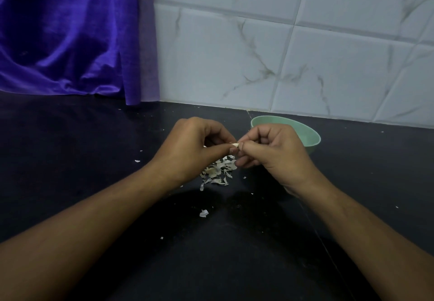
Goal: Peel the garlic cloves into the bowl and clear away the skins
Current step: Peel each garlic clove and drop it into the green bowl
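A small pale garlic clove (235,145) is pinched between the fingertips of both hands, above the counter. My left hand (187,147) holds it from the left with curled fingers. My right hand (272,151) pinches it from the right with thumb and forefinger. Below the hands a heap of papery garlic skins (218,172) lies on the black counter. A light green bowl (305,134) stands just behind my right hand; its inside is mostly hidden by that hand.
Loose skin bits lie scattered: one larger piece (203,213) nearer me, small flecks (137,161) to the left. A blue curtain (70,35) hangs at the back left. A white marbled tile wall (293,49) closes the back of the black counter (82,159).
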